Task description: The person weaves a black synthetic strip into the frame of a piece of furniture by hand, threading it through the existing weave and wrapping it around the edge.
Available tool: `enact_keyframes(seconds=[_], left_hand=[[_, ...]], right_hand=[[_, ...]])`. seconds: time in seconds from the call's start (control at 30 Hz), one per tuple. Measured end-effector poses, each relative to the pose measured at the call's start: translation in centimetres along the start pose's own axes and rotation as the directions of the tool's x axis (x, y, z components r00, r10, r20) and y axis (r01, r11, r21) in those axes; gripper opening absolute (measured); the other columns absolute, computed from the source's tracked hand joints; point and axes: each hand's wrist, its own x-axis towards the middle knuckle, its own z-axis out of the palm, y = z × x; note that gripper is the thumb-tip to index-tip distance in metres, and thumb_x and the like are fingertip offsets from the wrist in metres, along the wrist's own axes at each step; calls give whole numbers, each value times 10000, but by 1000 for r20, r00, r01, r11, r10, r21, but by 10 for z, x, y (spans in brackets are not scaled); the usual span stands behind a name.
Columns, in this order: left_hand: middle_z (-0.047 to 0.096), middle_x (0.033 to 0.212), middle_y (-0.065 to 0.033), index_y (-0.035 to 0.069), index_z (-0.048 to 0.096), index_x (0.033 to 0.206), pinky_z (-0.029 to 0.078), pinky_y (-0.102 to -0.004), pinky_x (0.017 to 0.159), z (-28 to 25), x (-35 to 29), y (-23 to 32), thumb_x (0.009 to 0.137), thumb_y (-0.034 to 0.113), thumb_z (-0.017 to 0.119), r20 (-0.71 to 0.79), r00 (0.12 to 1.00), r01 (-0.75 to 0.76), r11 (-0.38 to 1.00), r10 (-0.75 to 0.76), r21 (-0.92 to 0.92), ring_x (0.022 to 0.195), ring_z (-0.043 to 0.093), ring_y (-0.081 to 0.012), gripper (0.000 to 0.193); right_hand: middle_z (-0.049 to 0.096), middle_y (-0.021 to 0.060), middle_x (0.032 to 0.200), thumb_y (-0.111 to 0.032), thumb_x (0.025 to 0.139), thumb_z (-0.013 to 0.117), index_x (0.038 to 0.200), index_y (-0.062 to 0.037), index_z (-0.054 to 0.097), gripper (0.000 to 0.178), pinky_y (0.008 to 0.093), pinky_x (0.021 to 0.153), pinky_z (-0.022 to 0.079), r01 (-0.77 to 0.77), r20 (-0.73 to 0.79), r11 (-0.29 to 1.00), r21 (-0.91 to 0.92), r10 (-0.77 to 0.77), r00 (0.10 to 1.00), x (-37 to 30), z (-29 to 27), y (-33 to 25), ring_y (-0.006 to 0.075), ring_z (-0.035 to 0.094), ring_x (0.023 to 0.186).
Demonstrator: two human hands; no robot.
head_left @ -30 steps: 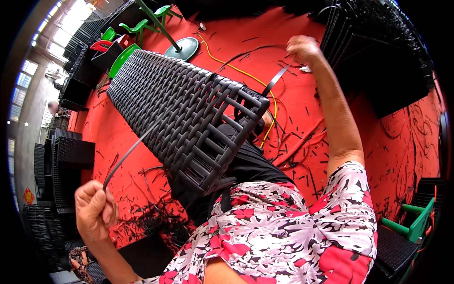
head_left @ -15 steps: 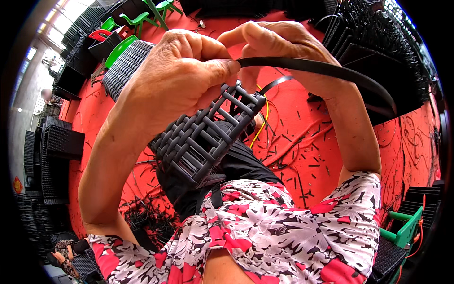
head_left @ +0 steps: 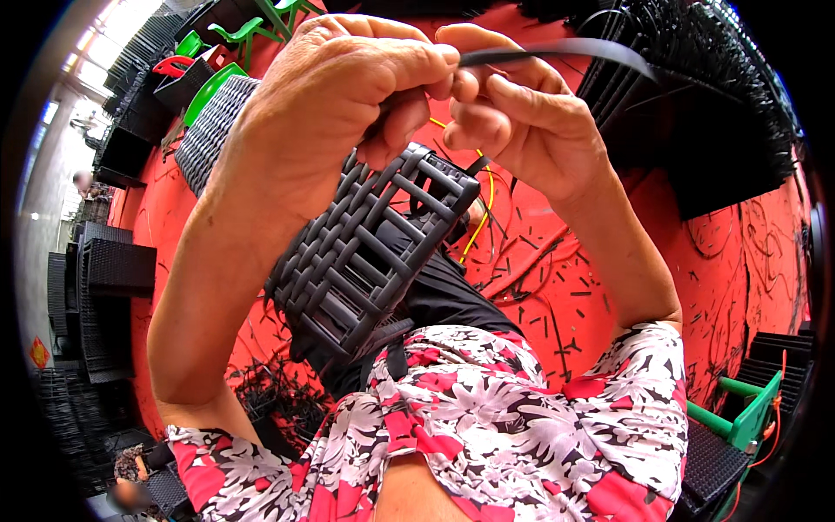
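Observation:
My left hand pinches a flat black plastic weaving strip between thumb and fingertips, high in front of me. My right hand is close beside it, fingers loosely curled and apart; the strip runs past its index finger and trails off to the right, blurred at its end. Below the left hand, a dark grey woven frame rests tilted over my lap. Its left part is closely woven, while the right edge shows open cells between the bars. The left hand hides the frame's upper part.
Short black offcuts litter the red floor, where a yellow cord curves. A grey woven piece with a green rim stands left. Black woven furniture is stacked farther left; a dark bristly pile stands right, above a green frame.
Both hands have risen a little, carrying the strip upward. My right hand has turned, its fingers now spread beside the strip. The woven frame has shifted slightly left.

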Motion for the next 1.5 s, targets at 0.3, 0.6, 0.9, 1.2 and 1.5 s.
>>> enact_keyframes(seconds=[0.3, 0.6, 0.9, 1.2, 1.5], left_hand=[[476, 498, 1, 22, 607, 797, 293, -201, 384, -19, -28, -7, 934, 206, 554, 23, 975, 216, 968, -221, 124, 395, 374, -48, 236], [481, 513, 18, 5, 617, 796, 274, -195, 400, 8, -23, -6, 913, 143, 585, 75, 964, 233, 950, -253, 208, 411, 389, -36, 184], [498, 546, 17, -6, 616, 799, 306, -185, 394, -13, -50, -16, 918, 109, 582, 38, 939, 316, 902, -341, 293, 425, 421, -31, 169], [519, 596, 25, -13, 613, 833, 292, -175, 390, -18, -66, -23, 916, 91, 595, 49, 934, 335, 915, -354, 224, 441, 414, -20, 134], [462, 579, 47, -9, 604, 816, 275, -178, 406, -10, -68, -27, 916, 83, 593, 45, 944, 299, 903, -328, 308, 451, 399, -15, 137]], right_hand=[[499, 15, 658, -133, 974, 490, 1031, 77, 615, 251, 214, 548, 363, 285, -400, 958, -4, -263, 878, -15, -68, -90, 58, 431, 578], [641, 101, 688, -315, 867, 630, 1055, -17, 622, 352, 354, 659, 469, 322, 509, -501, -803, -295, 809, -3, 34, -9, 282, 633, 626], [584, 155, 649, -207, 831, 657, 890, -12, 651, 204, 351, 528, 454, 268, 281, -103, -958, -137, 950, -12, 11, -22, 265, 576, 549], [638, 109, 727, -65, 792, 681, 897, 4, 661, 126, 295, 559, 469, 256, 258, 30, -966, 62, 964, -12, 19, -29, 205, 625, 627], [646, 107, 727, -61, 764, 690, 841, -2, 654, 104, 318, 580, 495, 259, 260, 27, -965, 91, 961, -16, 15, -37, 249, 646, 647]])
